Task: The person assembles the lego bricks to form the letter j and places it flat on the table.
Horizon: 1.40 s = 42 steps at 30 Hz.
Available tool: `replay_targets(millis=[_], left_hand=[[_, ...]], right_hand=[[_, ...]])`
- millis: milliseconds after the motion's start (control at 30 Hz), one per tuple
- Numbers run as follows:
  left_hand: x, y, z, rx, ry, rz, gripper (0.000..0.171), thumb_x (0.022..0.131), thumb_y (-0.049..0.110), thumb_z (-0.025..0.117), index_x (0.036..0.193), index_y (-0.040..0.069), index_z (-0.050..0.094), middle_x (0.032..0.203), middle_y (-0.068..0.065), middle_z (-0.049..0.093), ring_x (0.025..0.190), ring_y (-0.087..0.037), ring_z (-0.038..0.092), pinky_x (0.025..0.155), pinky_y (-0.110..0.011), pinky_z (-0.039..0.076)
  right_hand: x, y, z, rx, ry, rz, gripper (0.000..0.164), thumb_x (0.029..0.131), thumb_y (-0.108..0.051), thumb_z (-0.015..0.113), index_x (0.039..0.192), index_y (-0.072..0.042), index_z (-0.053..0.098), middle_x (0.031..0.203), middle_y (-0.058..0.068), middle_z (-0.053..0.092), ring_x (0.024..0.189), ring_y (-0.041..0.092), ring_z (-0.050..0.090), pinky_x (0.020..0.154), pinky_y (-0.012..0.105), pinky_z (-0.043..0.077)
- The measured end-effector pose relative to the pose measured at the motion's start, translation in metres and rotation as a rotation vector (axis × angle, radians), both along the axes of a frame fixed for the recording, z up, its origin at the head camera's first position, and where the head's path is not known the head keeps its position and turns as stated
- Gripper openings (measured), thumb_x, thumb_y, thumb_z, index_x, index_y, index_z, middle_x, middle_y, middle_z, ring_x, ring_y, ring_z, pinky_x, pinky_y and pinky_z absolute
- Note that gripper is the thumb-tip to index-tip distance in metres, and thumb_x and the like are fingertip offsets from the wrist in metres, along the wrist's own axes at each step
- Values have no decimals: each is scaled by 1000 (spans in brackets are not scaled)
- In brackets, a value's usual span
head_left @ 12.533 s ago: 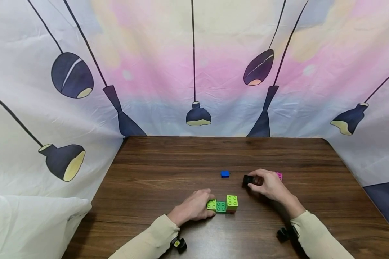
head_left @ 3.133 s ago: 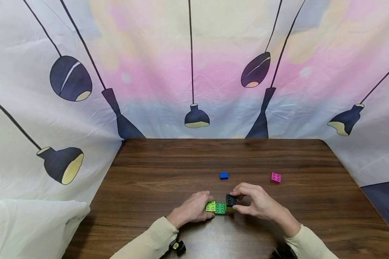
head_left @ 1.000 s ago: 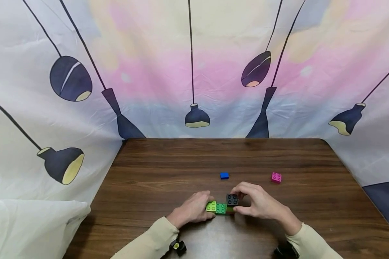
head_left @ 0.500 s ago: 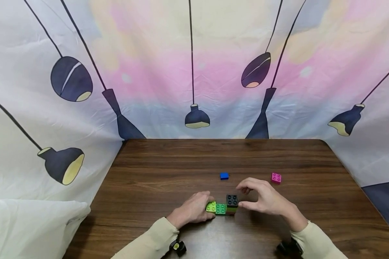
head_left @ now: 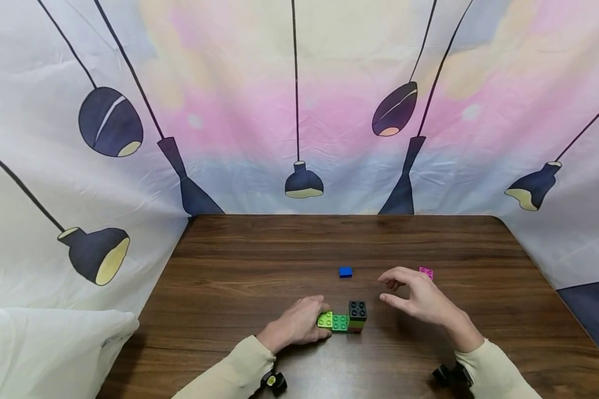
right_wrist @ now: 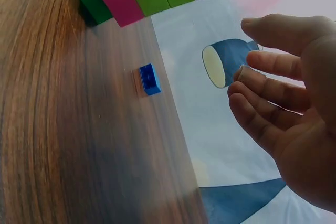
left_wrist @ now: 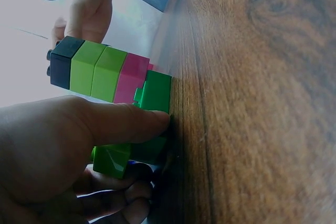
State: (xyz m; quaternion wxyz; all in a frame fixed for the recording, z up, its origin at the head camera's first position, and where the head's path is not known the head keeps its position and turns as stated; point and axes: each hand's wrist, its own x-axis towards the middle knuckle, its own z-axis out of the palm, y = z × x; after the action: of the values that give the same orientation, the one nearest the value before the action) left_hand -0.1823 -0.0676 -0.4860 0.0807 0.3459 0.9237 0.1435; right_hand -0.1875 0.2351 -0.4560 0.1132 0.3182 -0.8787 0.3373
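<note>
My left hand (head_left: 298, 322) grips the left end of a toy brick build, thumb in front and fingers behind. A lime brick (head_left: 325, 319) forms that end, beside a green brick (head_left: 340, 322). At the build's right end rises a tower: a pink brick (left_wrist: 132, 78) above green, then two lime bricks (left_wrist: 97, 69), with a black brick (head_left: 358, 309) on top, studs up. To the right of the tower, my right hand (head_left: 421, 298) hovers over the table, fingers loosely bent and holding nothing. It partly covers a loose pink brick (head_left: 427, 271) behind it.
A small blue brick (head_left: 345, 272) lies on the wooden table (head_left: 259, 244) behind the build; its hollow side shows in the right wrist view. A printed cloth (head_left: 249, 111) hangs along the table's far edge. White fabric (head_left: 55, 349) bulges at the left.
The right hand brought the black brick over from near the loose pink one and set it on the tower. It has since let go and moved right and back. The left hand stays put.
</note>
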Motion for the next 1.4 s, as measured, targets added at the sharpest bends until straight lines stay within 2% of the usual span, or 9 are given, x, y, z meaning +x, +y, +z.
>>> replay_targets(millis=[67,167,300,500,733,900,1067,1267,1400], left_hand=[[0,0,0,-1,5,0,44,82,34,78,120,13,68,111,-1,64,102,-16,61,82,-27,51],[-1,0,0,5,-8,5,40,82,33,78,115,14,70,101,3,62,89,-11,59,72,-23,49],[-1,1,-1,13,-25,10,33,81,32,79,108,16,70,90,8,54,76,-5,49,63,-20,42],[-1,1,0,7,-34,15,35,82,33,78,112,16,70,93,8,56,78,-4,49,65,-20,42],[-1,1,0,6,-41,15,36,82,33,78,113,16,70,94,7,56,76,-5,49,64,-20,42],[-1,1,0,8,-37,12,35,82,33,78,112,16,70,93,7,56,75,-5,48,63,-20,41],[-2,1,0,8,-28,10,35,82,33,78,112,16,70,92,8,55,74,-4,46,62,-19,40],[-2,1,0,11,-30,8,35,82,33,78,112,16,70,92,8,55,75,-4,47,63,-19,41],[-2,0,0,10,-37,9,36,82,33,78,113,16,70,95,7,57,77,-4,48,64,-19,42]], right_hand=[[-1,2,-1,7,6,-18,29,85,-21,76,111,-23,65,103,-11,65,86,11,63,74,31,54],[-2,5,-1,7,27,-26,28,85,-19,76,111,-23,65,101,-10,66,85,8,63,73,30,54],[-5,11,-1,-6,79,-38,29,84,-14,77,109,-22,66,99,-10,66,82,5,62,70,28,54],[-7,21,3,-24,90,-94,30,82,-12,78,108,-22,67,96,-13,65,79,4,62,65,25,52],[-9,33,5,-27,61,-175,26,82,-12,78,105,-20,68,90,-3,67,77,0,59,64,27,53],[-10,43,7,-14,78,-253,25,82,-14,78,105,-20,69,88,-7,66,75,-1,58,62,24,50],[-11,51,9,-25,26,-315,24,85,-17,76,107,-18,68,90,-8,66,78,-2,58,64,22,52],[-13,59,6,-32,17,-366,23,85,-16,76,107,-14,68,90,-3,67,78,-4,58,65,19,52],[-16,64,0,-12,35,-413,23,84,-15,77,104,-10,69,88,0,68,76,-2,58,64,22,52]])
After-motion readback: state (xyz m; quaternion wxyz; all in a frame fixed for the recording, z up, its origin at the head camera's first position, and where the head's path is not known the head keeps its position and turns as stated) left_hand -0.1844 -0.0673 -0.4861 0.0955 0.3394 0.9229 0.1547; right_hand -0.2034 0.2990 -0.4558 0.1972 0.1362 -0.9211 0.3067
